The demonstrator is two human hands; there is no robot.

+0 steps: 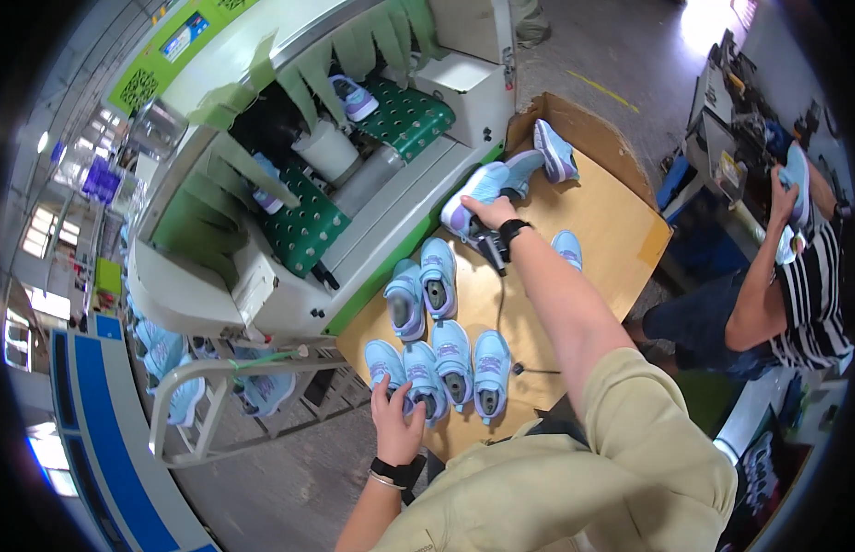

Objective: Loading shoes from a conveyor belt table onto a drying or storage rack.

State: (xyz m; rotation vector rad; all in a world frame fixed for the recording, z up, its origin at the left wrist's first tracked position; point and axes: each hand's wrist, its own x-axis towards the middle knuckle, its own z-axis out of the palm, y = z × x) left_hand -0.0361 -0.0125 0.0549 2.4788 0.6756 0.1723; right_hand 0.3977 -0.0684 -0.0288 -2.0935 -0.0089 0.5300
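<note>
My right hand (488, 213) reaches forward and grips a light blue and purple sneaker (472, 195) at the far edge of a brown cardboard-topped table (612, 230); a dark tool with a cord (492, 250) hangs just under the wrist. My left hand (396, 419) rests on the nearest sneaker (388, 368) of a row of several light blue sneakers (455, 354) at the table's near edge. Two more sneakers (426, 285) lie above that row. Another sneaker (554, 150) stands at the far end of the table.
A green and white conveyor machine (299, 184) with green dotted belts and hanging green strips stands to the left, carrying a sneaker (354, 97). A rack below (216, 396) holds more blue sneakers. At right a person in a striped shirt (805, 294) handles a shoe at a workbench.
</note>
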